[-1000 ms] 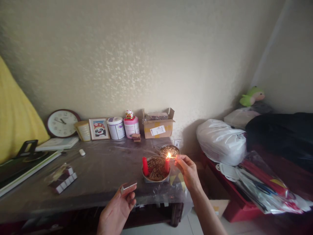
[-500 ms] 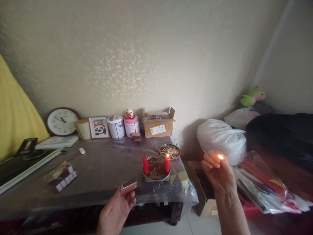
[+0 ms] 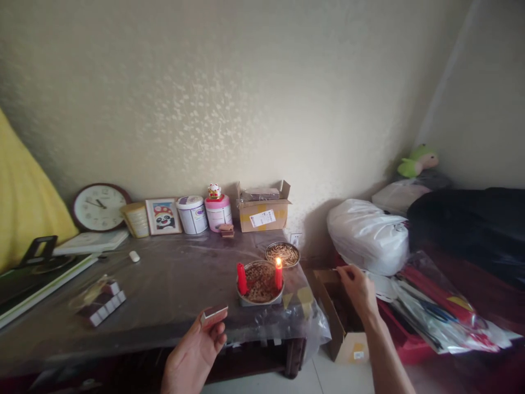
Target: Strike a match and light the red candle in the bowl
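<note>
Between the thumb and fingers of my left hand (image 3: 197,347) is a matchbox (image 3: 214,316), held above the table's front edge. My right hand (image 3: 356,283) pinches a thin match, its pale end barely showing and no flame visible on it. That hand is over an open cardboard box (image 3: 344,346) beside the table. Two red candles stand in a round tin (image 3: 261,301): the right candle (image 3: 279,278) burns, the left candle (image 3: 241,280) is unlit. Behind it sits a round dish (image 3: 296,264) with many matchsticks.
A plastic-covered table (image 3: 176,284) carries a pack of matchboxes (image 3: 104,306), a clock (image 3: 100,208), a framed picture (image 3: 164,216), tubs (image 3: 192,215) and a carton (image 3: 264,216) along the wall. Right of it lie a white bag (image 3: 367,235) and plastic-wrapped items (image 3: 447,312).
My right hand has turned and lowered a little toward the open cardboard box. The flame at its fingers is gone. My left hand keeps the matchbox in nearly the same place.
</note>
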